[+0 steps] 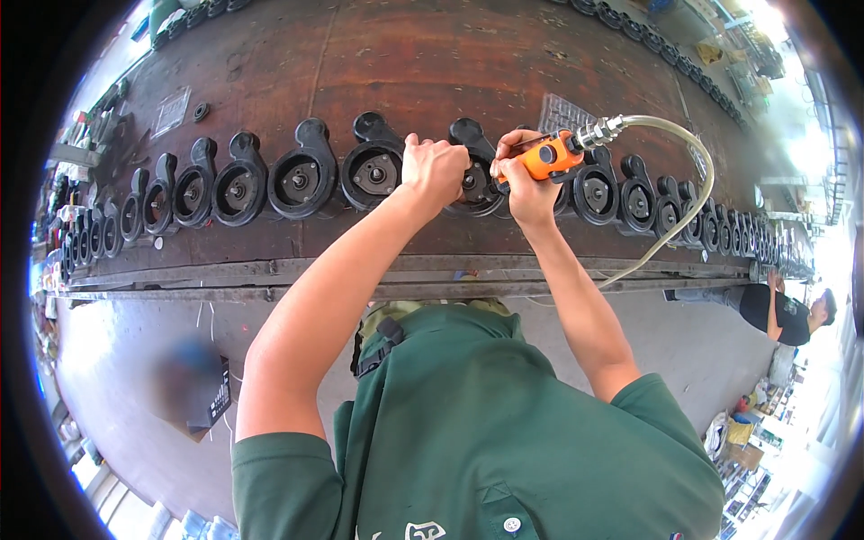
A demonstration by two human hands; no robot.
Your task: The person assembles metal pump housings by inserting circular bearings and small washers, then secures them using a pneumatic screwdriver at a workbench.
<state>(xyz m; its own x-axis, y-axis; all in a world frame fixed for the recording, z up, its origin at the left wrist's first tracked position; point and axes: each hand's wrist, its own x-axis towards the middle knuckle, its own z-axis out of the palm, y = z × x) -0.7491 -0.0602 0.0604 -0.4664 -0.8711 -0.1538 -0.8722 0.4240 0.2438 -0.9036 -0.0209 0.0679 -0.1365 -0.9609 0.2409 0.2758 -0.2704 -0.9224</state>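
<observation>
My right hand [533, 191] is wrapped round an orange air tool [551, 157], whose metal fitting joins a clear hose [702, 157]. The tool's working end is hidden by my fingers, close to a black round housing with a raised neck [470, 135]. My left hand [434, 171] is closed over the left side of that same housing, fingers curled down. What its fingertips pinch is hidden. To the left, beside my left hand, stands another black housing [373, 171] with a metal plate and central shaft inside.
A long row of similar housings [301, 180] runs along the front of the reddish-brown table [405, 63]. Clear plastic trays [565, 115] lie behind them. The hose loops right and down over the metal table edge [225, 274]. Another person [781, 310] is at the far right.
</observation>
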